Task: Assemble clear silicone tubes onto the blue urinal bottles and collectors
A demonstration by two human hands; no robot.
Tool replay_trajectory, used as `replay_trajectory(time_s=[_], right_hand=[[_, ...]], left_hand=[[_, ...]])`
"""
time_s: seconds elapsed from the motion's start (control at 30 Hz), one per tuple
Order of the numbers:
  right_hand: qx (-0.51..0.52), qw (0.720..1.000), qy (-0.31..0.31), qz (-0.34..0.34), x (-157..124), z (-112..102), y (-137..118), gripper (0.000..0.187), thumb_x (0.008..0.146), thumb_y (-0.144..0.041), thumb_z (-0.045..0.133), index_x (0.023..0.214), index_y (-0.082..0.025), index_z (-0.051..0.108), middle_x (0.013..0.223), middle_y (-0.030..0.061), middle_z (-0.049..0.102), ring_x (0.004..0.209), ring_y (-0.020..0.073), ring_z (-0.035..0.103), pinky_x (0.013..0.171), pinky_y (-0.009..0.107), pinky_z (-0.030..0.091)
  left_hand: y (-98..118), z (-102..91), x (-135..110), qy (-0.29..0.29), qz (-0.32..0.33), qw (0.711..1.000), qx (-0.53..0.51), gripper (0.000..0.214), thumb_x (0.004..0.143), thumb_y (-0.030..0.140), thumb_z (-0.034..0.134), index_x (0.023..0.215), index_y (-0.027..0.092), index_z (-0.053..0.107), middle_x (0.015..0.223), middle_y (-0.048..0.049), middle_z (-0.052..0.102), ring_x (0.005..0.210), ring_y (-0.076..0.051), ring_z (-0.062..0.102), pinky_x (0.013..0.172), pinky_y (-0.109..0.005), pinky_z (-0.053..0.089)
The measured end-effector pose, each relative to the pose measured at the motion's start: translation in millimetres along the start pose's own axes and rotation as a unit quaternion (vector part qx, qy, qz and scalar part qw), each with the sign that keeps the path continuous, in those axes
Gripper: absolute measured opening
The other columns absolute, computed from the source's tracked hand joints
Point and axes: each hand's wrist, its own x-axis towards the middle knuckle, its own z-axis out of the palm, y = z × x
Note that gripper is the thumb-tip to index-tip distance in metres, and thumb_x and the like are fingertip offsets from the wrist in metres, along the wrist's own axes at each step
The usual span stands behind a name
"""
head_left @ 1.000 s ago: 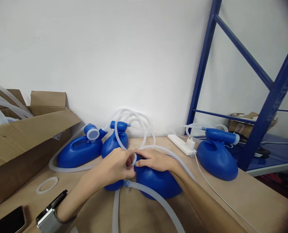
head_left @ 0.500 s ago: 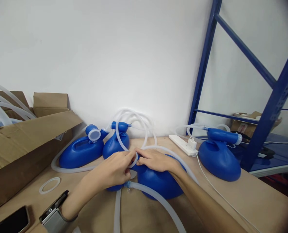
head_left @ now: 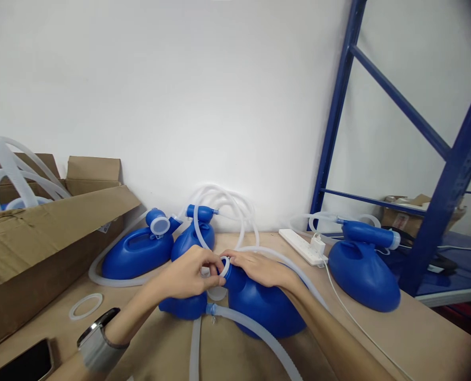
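A blue plastic bottle (head_left: 265,307) lies on the brown table (head_left: 418,328) in front of me. My right hand (head_left: 259,267) grips its neck from above, fingers wrapped round it. My left hand (head_left: 188,275) pinches a white ring (head_left: 224,266) at the bottle's mouth. A ribbed white hose (head_left: 255,330) runs from a small blue part (head_left: 183,307) under my left hand toward me. A watch sits on my left wrist (head_left: 96,344).
Two more blue bottles (head_left: 140,254) with coiled hoses lie at the back, another (head_left: 362,275) at right beside a white power strip (head_left: 302,246). A cardboard box (head_left: 41,238) with hoses stands left. A loose white ring (head_left: 85,306), a phone (head_left: 21,365). Blue shelving (head_left: 450,174) at right.
The view has tilted slightly, shifting everything down and right. My hands stay at the bottle's mouth; the white ring now sits more squarely on the opening.
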Motion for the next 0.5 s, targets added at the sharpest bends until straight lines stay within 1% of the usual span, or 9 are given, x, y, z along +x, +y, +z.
replay_trajectory(time_s=[0.07, 0.13, 0.2, 0.23, 0.27, 0.3, 0.37, 0.43, 0.5], right_hand=[[-0.005, 1.0, 0.0, -0.012, 2.0, 1.9, 5.8, 0.042, 0.104, -0.03, 0.026, 0.13, -0.022, 0.059, 0.145, 0.0045, 0.058, 0.131, 0.0218, 0.055, 0.115, 0.038, 0.038], [-0.009, 1.0, 0.004, -0.008, 3.7, 3.7, 7.7, 0.041, 0.104, -0.03, 0.028, 0.129, -0.022, 0.06, 0.145, 0.005, 0.058, 0.133, 0.0228, 0.053, 0.116, 0.04, 0.037], [-0.005, 0.999, 0.02, 0.024, 4.3, 5.2, 5.0, 0.042, 0.106, -0.036, 0.027, 0.126, -0.024, 0.062, 0.139, 0.0051, 0.063, 0.129, 0.0246, 0.056, 0.115, 0.042, 0.039], [-0.002, 0.999, 0.028, 0.04, 4.0, 5.9, 2.6, 0.044, 0.107, -0.04, 0.026, 0.123, -0.024, 0.064, 0.136, 0.0051, 0.065, 0.127, 0.0255, 0.058, 0.114, 0.043, 0.04], [0.001, 0.998, 0.035, 0.052, 3.5, 6.4, 0.2, 0.047, 0.107, -0.044, 0.025, 0.119, -0.025, 0.066, 0.132, 0.0051, 0.067, 0.124, 0.0263, 0.06, 0.112, 0.044, 0.041], [0.002, 0.997, 0.041, 0.058, 2.7, 6.7, -1.7, 0.049, 0.107, -0.049, 0.025, 0.116, -0.025, 0.067, 0.13, 0.0053, 0.068, 0.122, 0.027, 0.061, 0.111, 0.044, 0.042], [-0.007, 0.997, 0.051, 0.061, 0.7, 6.4, -3.0, 0.053, 0.107, -0.053, 0.023, 0.115, -0.025, 0.067, 0.126, 0.0057, 0.07, 0.117, 0.0278, 0.064, 0.107, 0.045, 0.044], [-0.032, 0.995, 0.073, 0.056, -1.2, 4.5, -1.9, 0.051, 0.107, -0.053, 0.024, 0.121, -0.025, 0.065, 0.126, 0.0061, 0.07, 0.116, 0.028, 0.064, 0.105, 0.046, 0.044], [-0.066, 0.99, 0.12, 0.031, -2.3, 1.4, -3.5, 0.045, 0.107, -0.049, 0.03, 0.129, -0.024, 0.061, 0.13, 0.0074, 0.068, 0.119, 0.0275, 0.062, 0.105, 0.045, 0.044]], left_hand=[[4.4, 4.3, 3.2, 0.017, -0.034, 0.999, -0.037, 0.021, 0.079, 0.037, 0.067, 0.072, 0.017, 0.066, 0.067, -0.0003, 0.064, 0.065, -0.014, 0.056, 0.064, -0.026, 0.04], [7.3, 5.5, 6.1, 0.068, -0.073, 0.992, -0.073, 0.027, 0.079, 0.042, 0.065, 0.068, 0.017, 0.064, 0.063, -0.0001, 0.06, 0.061, -0.014, 0.052, 0.06, -0.026, 0.037], [5.9, 0.9, 7.8, 0.121, -0.111, 0.978, -0.126, 0.034, 0.079, 0.05, 0.063, 0.068, 0.018, 0.06, 0.062, -0.0004, 0.06, 0.061, -0.014, 0.051, 0.06, -0.027, 0.037], [3.0, -3.9, 7.8, 0.132, -0.127, 0.972, -0.148, 0.037, 0.078, 0.053, 0.063, 0.067, 0.018, 0.059, 0.063, -0.0004, 0.06, 0.062, -0.015, 0.051, 0.061, -0.028, 0.037], [-1.1, -10.3, 7.0, 0.129, -0.143, 0.969, -0.158, 0.038, 0.077, 0.055, 0.064, 0.067, 0.019, 0.057, 0.063, -0.0003, 0.059, 0.063, -0.015, 0.051, 0.062, -0.028, 0.037], [-6.3, -17.9, 5.3, 0.117, -0.157, 0.97, -0.147, 0.038, 0.076, 0.055, 0.065, 0.067, 0.019, 0.057, 0.064, 0.0001, 0.059, 0.064, -0.015, 0.05, 0.062, -0.028, 0.037], [-18.3, -35.2, -0.2, 0.092, -0.178, 0.976, -0.08, 0.035, 0.074, 0.052, 0.066, 0.069, 0.019, 0.059, 0.067, 0.0001, 0.059, 0.067, -0.016, 0.051, 0.064, -0.028, 0.036], [-30.7, -52.2, -7.5, 0.104, -0.19, 0.976, -0.012, 0.031, 0.073, 0.049, 0.066, 0.071, 0.018, 0.062, 0.074, -0.002, 0.062, 0.073, -0.019, 0.054, 0.068, -0.03, 0.037], [-42.5, -66.0, -14.9, 0.129, -0.196, 0.972, 0.025, 0.029, 0.07, 0.047, 0.068, 0.07, 0.019, 0.064, 0.081, -0.0044, 0.065, 0.081, -0.023, 0.058, 0.071, -0.031, 0.039]])
